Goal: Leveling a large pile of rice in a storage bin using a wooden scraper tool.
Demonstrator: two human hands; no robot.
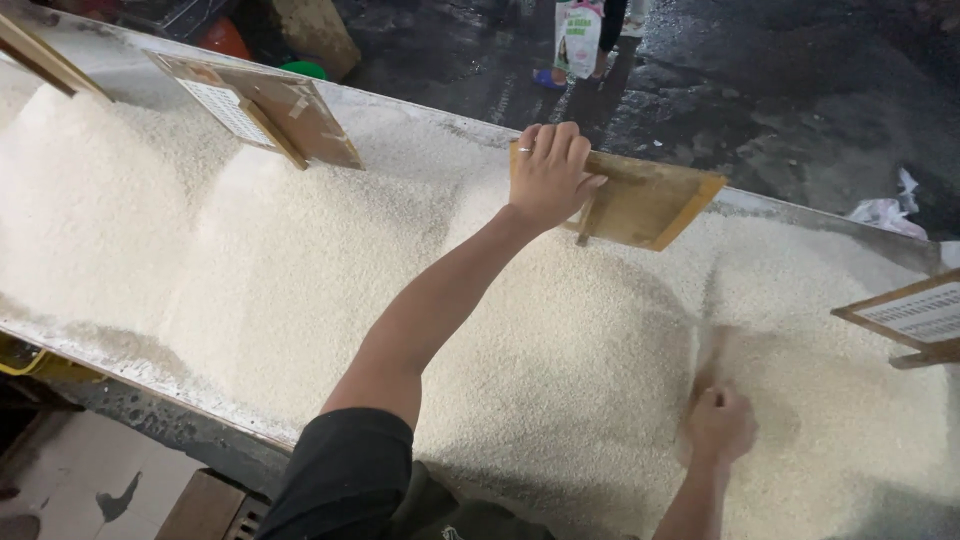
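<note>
Long bench (130, 370) heaped with white rice (300, 260), seen from above. The left hand (548, 172), at upper centre of the frame, is closed over the top edge of a wooden sign board (645, 205) standing tilted in the grain; the right hand (720, 425), at lower right, is curled shut, its fingers pressed into the rice, and whether it holds anything cannot be told. Risks, as judged: the board may tip if its stake sits loosely in the grain; rice piled close to the near rim may spill onto the floor when pushed. A second brown board with a white gridded sheet (262, 105) stands at upper left; a third board with white paper (915, 315) shows at the right edge. A green-and-white printed bag (578, 38) hangs at top centre over wet dark ground (800, 90)
</note>
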